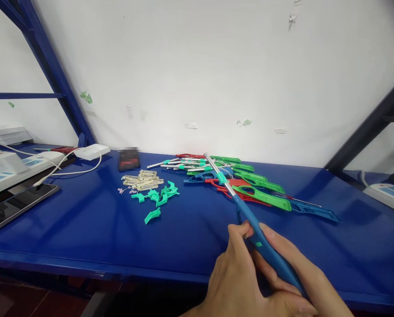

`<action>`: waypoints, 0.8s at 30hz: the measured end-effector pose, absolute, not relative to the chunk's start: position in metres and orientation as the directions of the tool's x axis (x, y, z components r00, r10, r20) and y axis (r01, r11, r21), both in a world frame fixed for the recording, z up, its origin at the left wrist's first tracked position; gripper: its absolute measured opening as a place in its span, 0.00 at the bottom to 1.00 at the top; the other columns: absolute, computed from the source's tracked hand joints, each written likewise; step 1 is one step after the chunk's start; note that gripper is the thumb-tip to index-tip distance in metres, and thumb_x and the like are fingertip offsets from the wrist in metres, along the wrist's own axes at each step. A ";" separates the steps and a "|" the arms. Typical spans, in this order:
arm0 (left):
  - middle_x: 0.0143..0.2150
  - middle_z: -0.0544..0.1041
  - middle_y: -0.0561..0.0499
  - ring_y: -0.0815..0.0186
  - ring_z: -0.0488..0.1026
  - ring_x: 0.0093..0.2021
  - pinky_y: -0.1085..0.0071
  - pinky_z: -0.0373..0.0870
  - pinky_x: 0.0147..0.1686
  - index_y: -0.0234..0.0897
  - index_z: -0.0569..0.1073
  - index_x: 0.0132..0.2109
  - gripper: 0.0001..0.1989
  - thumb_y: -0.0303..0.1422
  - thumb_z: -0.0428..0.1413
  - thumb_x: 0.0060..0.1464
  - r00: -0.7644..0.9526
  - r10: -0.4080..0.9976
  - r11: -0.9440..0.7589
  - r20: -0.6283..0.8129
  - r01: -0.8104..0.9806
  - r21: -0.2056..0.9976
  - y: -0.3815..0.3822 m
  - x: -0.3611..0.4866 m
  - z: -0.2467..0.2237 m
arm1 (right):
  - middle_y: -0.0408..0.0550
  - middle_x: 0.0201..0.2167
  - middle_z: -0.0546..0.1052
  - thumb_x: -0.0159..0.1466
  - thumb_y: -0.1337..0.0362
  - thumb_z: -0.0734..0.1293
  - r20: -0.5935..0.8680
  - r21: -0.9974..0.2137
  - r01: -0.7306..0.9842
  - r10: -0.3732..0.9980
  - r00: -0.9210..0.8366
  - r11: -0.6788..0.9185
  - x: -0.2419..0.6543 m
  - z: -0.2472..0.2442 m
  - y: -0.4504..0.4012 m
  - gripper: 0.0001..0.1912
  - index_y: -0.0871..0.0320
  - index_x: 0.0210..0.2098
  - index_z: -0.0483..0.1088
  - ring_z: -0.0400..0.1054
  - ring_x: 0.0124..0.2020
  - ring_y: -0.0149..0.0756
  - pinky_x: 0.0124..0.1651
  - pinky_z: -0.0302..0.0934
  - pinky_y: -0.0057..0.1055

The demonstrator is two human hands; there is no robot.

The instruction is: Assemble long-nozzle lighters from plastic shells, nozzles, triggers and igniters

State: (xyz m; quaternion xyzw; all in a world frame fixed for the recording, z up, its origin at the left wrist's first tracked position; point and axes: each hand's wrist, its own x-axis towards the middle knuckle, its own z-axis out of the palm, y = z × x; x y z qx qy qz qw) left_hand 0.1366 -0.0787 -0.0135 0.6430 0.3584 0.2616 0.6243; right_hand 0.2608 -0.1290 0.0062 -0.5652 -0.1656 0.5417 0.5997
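A blue long-neck lighter point(269, 251) is held at a slant above the table's front, its metal tube point(229, 188) pointing up and away. A mint-green collar point(221, 178) sits on the tube, and a small green piece point(258, 244) shows in the body. My left hand point(235, 277) is closed on the lighter from the left, fingertips by the trigger loop. Wrapped round the handle from the right is my right hand point(302, 264). Beyond them lie mint-green triggers point(152, 215), green half-shells point(266, 197) and several metal tubes point(182, 167).
Small cream-coloured parts point(146, 179) lie in a heap behind the triggers. A phone point(22, 204), a power strip point(28, 169) and a white cable point(56, 167) occupy the left. A screwdriver point(302, 200) rests near a blue half-shell point(315, 211). A white wall closes off the back.
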 end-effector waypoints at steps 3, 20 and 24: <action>0.56 0.77 0.42 0.42 0.76 0.57 0.49 0.75 0.55 0.42 0.63 0.65 0.54 0.44 0.79 0.33 0.607 0.786 0.047 -0.118 0.131 0.990 -0.079 0.137 -0.008 | 0.43 0.27 0.78 0.54 0.51 0.83 -0.340 -0.882 -0.440 0.873 0.350 -0.167 0.261 0.008 -0.131 0.21 0.54 0.42 0.84 0.67 0.24 0.28 0.24 0.67 0.20; 0.44 0.80 0.50 0.50 0.80 0.47 0.58 0.76 0.45 0.43 0.62 0.66 0.49 0.45 0.76 0.41 0.599 0.796 -0.013 -0.084 0.156 0.988 -0.081 0.137 -0.014 | 0.41 0.29 0.77 0.49 0.56 0.86 -0.157 -0.935 -0.355 0.912 0.378 -0.014 0.275 -0.019 -0.157 0.35 0.46 0.56 0.80 0.67 0.24 0.26 0.31 0.70 0.21; 0.47 0.81 0.48 0.47 0.79 0.52 0.56 0.76 0.49 0.42 0.62 0.66 0.47 0.47 0.75 0.44 0.581 0.810 -0.015 -0.082 0.159 0.987 -0.083 0.137 -0.014 | 0.40 0.30 0.78 0.48 0.59 0.86 -0.185 -0.939 -0.342 0.906 0.380 -0.048 0.289 -0.041 -0.170 0.42 0.42 0.61 0.77 0.67 0.21 0.25 0.30 0.70 0.22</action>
